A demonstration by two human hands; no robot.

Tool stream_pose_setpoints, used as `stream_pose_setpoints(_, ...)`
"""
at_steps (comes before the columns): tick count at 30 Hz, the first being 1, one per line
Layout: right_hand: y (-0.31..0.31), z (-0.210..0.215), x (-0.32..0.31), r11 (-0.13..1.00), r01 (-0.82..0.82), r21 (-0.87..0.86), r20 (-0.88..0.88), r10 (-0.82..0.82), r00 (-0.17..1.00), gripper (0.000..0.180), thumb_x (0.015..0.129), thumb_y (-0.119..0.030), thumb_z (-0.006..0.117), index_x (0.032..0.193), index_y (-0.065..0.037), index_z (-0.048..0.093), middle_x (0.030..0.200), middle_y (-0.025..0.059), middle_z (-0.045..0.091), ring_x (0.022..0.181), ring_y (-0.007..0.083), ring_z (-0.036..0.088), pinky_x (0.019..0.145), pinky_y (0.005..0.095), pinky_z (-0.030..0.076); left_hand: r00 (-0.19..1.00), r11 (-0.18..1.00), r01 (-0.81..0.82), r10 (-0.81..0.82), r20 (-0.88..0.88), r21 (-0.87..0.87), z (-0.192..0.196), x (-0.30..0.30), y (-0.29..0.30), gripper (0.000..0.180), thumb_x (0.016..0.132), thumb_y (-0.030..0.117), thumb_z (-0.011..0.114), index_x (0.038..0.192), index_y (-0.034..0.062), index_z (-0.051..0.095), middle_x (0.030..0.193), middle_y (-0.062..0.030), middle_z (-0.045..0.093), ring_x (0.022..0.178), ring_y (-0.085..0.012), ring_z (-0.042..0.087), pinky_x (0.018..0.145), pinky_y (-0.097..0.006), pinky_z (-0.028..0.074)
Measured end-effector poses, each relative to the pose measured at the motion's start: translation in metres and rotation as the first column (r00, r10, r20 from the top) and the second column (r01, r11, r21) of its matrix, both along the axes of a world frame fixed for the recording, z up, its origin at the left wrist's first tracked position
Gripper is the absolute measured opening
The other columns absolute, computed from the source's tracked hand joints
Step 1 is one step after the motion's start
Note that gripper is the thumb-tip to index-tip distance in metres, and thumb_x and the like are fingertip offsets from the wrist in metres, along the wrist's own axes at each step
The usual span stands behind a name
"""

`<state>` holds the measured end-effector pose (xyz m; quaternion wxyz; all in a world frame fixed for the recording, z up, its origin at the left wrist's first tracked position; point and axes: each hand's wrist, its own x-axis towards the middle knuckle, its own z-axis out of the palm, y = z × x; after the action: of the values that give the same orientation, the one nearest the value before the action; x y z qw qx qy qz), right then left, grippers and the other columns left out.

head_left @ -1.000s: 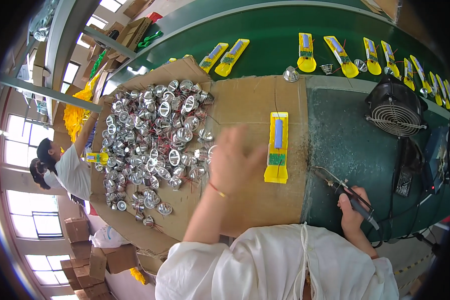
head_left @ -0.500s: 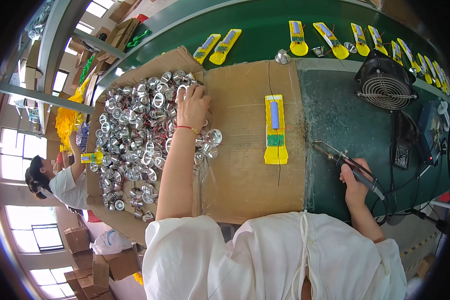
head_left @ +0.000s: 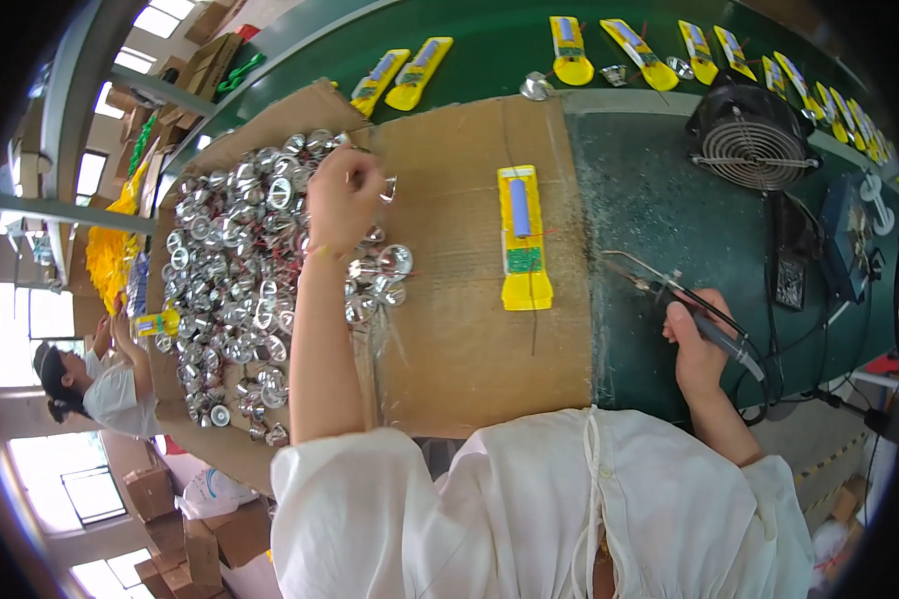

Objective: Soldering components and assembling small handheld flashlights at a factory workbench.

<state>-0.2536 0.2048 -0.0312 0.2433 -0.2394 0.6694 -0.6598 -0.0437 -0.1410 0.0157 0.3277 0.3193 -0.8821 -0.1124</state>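
My left hand [head_left: 345, 197] is raised over the right side of a pile of shiny reflector cups [head_left: 235, 225] with thin red wires. Its fingers are curled and closed, and a small silver reflector cup [head_left: 389, 188] shows at the fingertips, partly hidden. My right hand [head_left: 696, 344] grips the dark handle of a soldering iron [head_left: 734, 348], whose thin metal tip points left over the green bench. Between the hands, a yellow flashlight housing [head_left: 526, 294] lies on cardboard. In it sit a blue cylindrical battery [head_left: 520, 207] and a green circuit board [head_left: 523, 260]; dark wires extend from both ends.
A cardboard sheet [head_left: 440, 349] covers the bench's middle. Several yellow housings [head_left: 570, 65] line the far side. At the right stand a black fan [head_left: 754, 150] and a blue box [head_left: 847, 240] with cables. Another person [head_left: 110, 384] works at the left.
My left hand has lifted from the pile and closed its fingers, with a reflector cup now showing at them. The whole view has shifted slightly; my right hand still holds the soldering iron.
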Motion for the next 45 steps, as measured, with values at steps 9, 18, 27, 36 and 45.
stream_pose_setpoints(9, -0.027, 0.023, 0.016, 0.969, -0.242, -0.044, -0.304, 0.218, 0.927, 0.017, 0.074, -0.009, 0.070, 0.083, 0.000, 0.060, 0.069, 0.0035, 0.059, 0.058, 0.0062, 0.052, 0.052, 0.0204, 0.042, 0.981, 0.565, 0.019, 0.150, -0.126, 0.825, -0.017, -0.018, 0.172, 0.013, 0.082, 0.011, 0.064, 0.079, -0.0012, 0.061, 0.069, -0.0021, 0.059, 0.054, -0.0060, 0.052, 0.046, -0.020, 0.040)
stream_pose_setpoints(18, -0.041, 0.019, 0.024, 0.978, -0.210, -0.016, -0.196, 0.203, 0.959, 0.015, 0.076, -0.010, 0.069, 0.081, 0.000, 0.058, 0.067, 0.0017, 0.058, 0.058, 0.0041, 0.051, 0.052, 0.0196, 0.041, 0.991, 0.620, -0.018, 0.116, -0.069, 0.785, -0.027, -0.025, 0.169, 0.015, 0.080, 0.011, 0.064, 0.075, -0.0036, 0.061, 0.076, -0.0074, 0.058, 0.052, -0.0113, 0.057, 0.046, -0.025, 0.045)
stream_pose_setpoints(27, -0.048, 0.017, 0.024, 0.966, -0.260, -0.002, -0.117, 0.258, 0.959, 0.015, 0.077, -0.009, 0.068, 0.082, 0.000, 0.057, 0.066, 0.0011, 0.057, 0.058, 0.0040, 0.049, 0.052, 0.0196, 0.041, 0.991, 0.617, -0.044, 0.128, -0.045, 0.786, -0.026, -0.028, 0.166, 0.015, 0.079, 0.011, 0.064, 0.073, -0.0031, 0.062, 0.072, -0.0075, 0.058, 0.050, -0.0117, 0.056, 0.046, -0.026, 0.045)
stream_pose_setpoints(36, -0.043, 0.015, 0.025, 0.983, -0.181, -0.022, -0.129, 0.177, 0.976, 0.016, 0.077, -0.009, 0.069, 0.084, 0.000, 0.058, 0.067, 0.0006, 0.057, 0.059, 0.0035, 0.049, 0.052, 0.0189, 0.040, 0.991, 0.624, -0.065, 0.134, -0.024, 0.779, -0.029, -0.027, 0.163, 0.016, 0.077, 0.013, 0.066, 0.072, -0.0025, 0.062, 0.070, -0.0077, 0.058, 0.052, -0.0114, 0.055, 0.049, -0.026, 0.043)
stream_pose_setpoints(45, -0.022, 0.012, 0.014, 0.990, -0.137, -0.022, -0.033, 0.136, 0.990, 0.017, 0.078, -0.009, 0.068, 0.088, 0.000, 0.058, 0.069, 0.0017, 0.058, 0.061, 0.0046, 0.051, 0.054, 0.0190, 0.040, 0.988, 0.616, -0.118, 0.148, 0.033, 0.779, -0.030, -0.028, 0.162, 0.017, 0.076, 0.014, 0.065, 0.071, -0.0025, 0.062, 0.064, -0.0078, 0.059, 0.053, -0.0124, 0.056, 0.051, -0.026, 0.045)
